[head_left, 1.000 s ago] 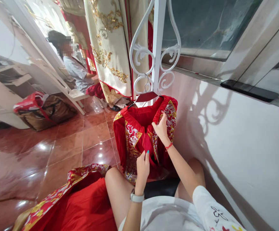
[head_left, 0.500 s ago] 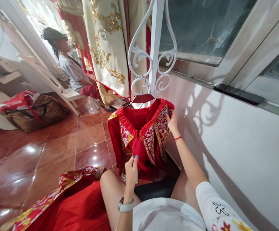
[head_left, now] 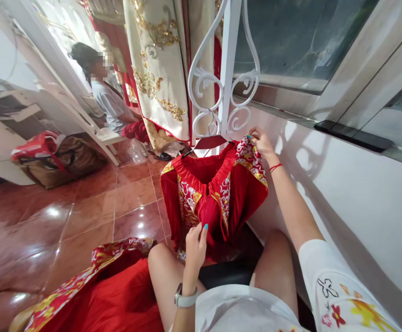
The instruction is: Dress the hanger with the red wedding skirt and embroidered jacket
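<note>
A red costume top [head_left: 218, 205] with gold and white embroidered panels hangs in front of me on a hanger [head_left: 210, 142]. My left hand [head_left: 195, 246] is closed in a pinch low at its front opening, below the gathered collar; a thin red tie seems to run down to the fingertips. At the shoulder on the right, my right hand [head_left: 261, 142] pinches the edge of an embroidered panel [head_left: 252, 159] and holds it raised and spread outward. Behind this panel, plain red sleeve cloth shows.
A white scrolled metal stand [head_left: 226, 69] carries the hanger. Beside my left leg lies another red embroidered garment [head_left: 117, 295]. Cream gowns [head_left: 159, 60] hang behind. A seated person [head_left: 107, 101] and a brown bag [head_left: 65, 163] are at left; a white wall [head_left: 353, 207] is close at right.
My right hand has moved up and outward to the right, lifting the embroidered shoulder panel away from the sleeve. My left hand keeps its pinch at the front. The view has shifted slightly.
</note>
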Motion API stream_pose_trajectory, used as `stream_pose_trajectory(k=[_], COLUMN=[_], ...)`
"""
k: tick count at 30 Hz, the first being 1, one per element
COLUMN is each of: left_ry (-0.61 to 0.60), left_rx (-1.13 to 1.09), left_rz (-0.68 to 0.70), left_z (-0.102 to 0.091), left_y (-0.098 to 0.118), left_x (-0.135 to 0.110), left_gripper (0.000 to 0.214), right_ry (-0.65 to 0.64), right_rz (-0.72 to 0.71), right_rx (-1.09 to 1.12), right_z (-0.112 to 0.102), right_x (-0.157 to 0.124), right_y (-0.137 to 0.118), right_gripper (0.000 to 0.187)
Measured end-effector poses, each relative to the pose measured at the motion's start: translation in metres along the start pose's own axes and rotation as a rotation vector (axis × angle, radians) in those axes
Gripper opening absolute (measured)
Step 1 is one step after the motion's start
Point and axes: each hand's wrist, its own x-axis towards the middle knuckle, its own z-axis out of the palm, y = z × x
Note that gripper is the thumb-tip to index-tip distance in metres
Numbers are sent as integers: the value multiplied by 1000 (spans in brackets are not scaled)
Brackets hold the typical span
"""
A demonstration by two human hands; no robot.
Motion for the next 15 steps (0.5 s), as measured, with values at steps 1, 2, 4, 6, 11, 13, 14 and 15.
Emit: stream_pose_trajectory(k=[1,2,4,6,11,13,14,15], left_ry=[-13,-26,-48,-66,-81,-74,-76,-76], left_rx=[-4,-7,-9,-5,16,30,40,53], left_rz=[0,-1,0,9,-12,-4,8,22], left_z=[4,7,12,14,15,16,18,19], left_y=[4,7,13,15,13,12,12,13], left_x=[0,1,4,7,14,17,19,21], left_gripper=[39,39,38,37,35,34,34,33], right_ry=[-59,-112,-185,-220,-193,-203,-214,-224], right_rz=[65,129,224,255,271,293,302,313], right_rx=[41,73,98,92,123,134,136,138], right_z=[-3,-5,-7,-5,-4,-8,-10,-12], right_x=[5,10,17,22,14,7,3,0], right_y=[1,2,5,7,18,24,26,27], right_gripper=[14,15,16,15,14,11,11,10])
